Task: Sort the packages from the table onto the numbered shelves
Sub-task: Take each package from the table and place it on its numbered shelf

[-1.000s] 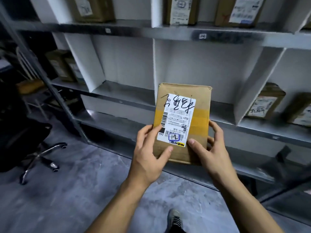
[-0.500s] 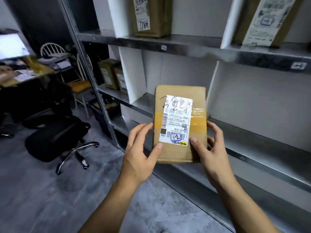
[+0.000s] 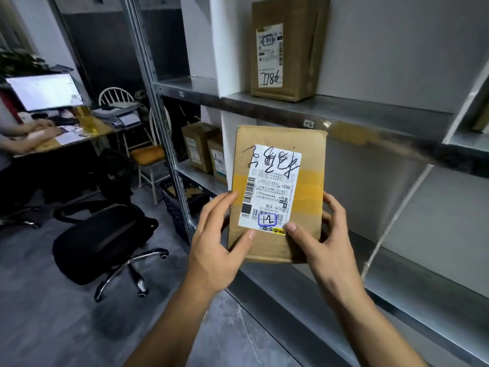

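Package (image 3: 309, 154), flat brown cardboard with a yellow tape band, is held upright in the air in front of the metal shelf (image 3: 370, 115) and rests on no shelf. Left hand (image 3: 217, 245) grips its left edge with the thumb on the front. Right hand (image 3: 322, 242) grips the right edge, thumb on the label's lower corner, fingertips hidden behind the box. Label (image 3: 270, 186) is upside down, with black scrawl and a blue-boxed number I can't read for sure. The shelf edge tag (image 3: 308, 124) is too blurred to read.

Upright box (image 3: 285, 49) on the shelf above has a handwritten number, also inverted. Two small boxes (image 3: 201, 147) sit in the lower left compartment, partly hidden by the divider. Black office chair (image 3: 105, 239) stands on the floor at left. Counter (image 3: 68, 139) carries a glaring monitor (image 3: 42, 91), and another person's arms (image 3: 26, 131) are cut off by the frame edge.
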### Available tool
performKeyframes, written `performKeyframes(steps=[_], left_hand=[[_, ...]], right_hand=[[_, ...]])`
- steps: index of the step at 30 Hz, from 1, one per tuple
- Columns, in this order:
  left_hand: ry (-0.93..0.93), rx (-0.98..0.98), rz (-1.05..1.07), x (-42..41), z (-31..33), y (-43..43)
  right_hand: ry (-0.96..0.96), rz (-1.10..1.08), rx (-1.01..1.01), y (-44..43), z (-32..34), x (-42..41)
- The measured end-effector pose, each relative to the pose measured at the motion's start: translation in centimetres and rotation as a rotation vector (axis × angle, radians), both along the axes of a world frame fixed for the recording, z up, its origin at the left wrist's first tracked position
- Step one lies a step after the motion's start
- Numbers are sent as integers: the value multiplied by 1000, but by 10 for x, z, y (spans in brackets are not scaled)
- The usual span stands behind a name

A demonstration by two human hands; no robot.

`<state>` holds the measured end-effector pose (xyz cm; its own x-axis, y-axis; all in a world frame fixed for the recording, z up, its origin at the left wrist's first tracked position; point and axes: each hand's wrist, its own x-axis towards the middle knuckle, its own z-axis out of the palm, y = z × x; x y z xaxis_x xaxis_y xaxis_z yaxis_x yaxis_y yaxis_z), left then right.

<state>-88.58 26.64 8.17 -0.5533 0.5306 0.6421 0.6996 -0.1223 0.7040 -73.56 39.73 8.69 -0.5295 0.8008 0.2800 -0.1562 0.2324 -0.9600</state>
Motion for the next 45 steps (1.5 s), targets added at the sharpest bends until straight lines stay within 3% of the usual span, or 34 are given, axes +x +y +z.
performKeyframes(steps=[9,16,27,36,45], left_hand=[[65,35,-177,-70,18,30],[136,97,-385,-118,56,43],[621,-362,-262,-147,128,97],[722,-368,-296,-135,156,156],[684,-302,-306,-122,152,198]], right_hand=[[72,-201,25,-2,19,-54],[173,-452,184,-10,55,-67],[283,-699,438,31,140,-51],[159,-833,509,130,178,-43],[-35,-766,442,178,178,-43]])
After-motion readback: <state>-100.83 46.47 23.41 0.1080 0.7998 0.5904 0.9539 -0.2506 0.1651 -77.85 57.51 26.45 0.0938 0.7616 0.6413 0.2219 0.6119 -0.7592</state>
